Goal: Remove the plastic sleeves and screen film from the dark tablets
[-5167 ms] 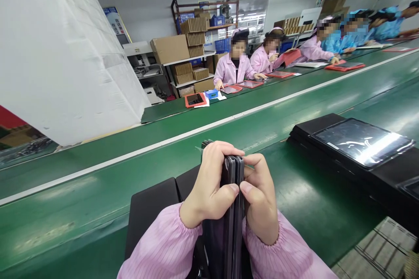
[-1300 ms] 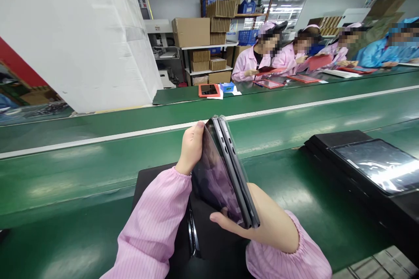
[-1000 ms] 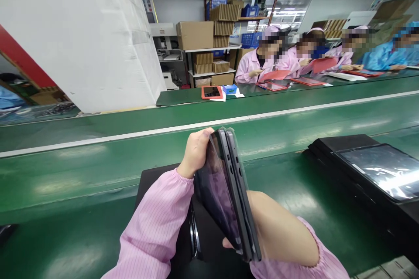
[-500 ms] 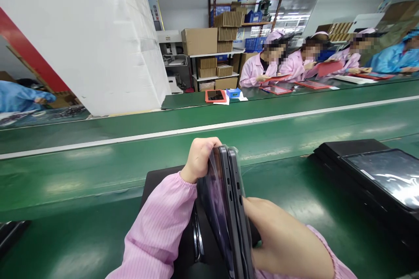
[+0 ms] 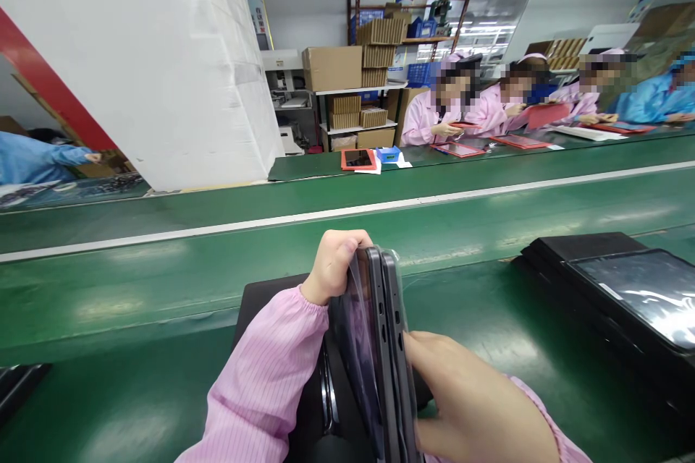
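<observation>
Two dark grey tablets stand on edge, side by side, with their port edges toward me and clear film over their faces. My left hand is closed around their far top corner, fingers curled over the film. From the right, my right hand grips the nearer tablet's outer face; its fingertips are partly hidden behind the pair. Beneath them lies a flat black case or sheet on the green bench. A narrow shiny piece, its kind unclear, rests on it left of the tablets.
A stack of black cases with a film-covered tablet on top stands at the right. A dark item shows at the left edge. Across the green bench, people in pink and blue smocks handle red-framed panels. A white-wrapped column rises beyond.
The two tablets and my hands have shifted very slightly to the right, with the grip unchanged. Across the bench, the nearest person in pink has moved a hand and red panel.
</observation>
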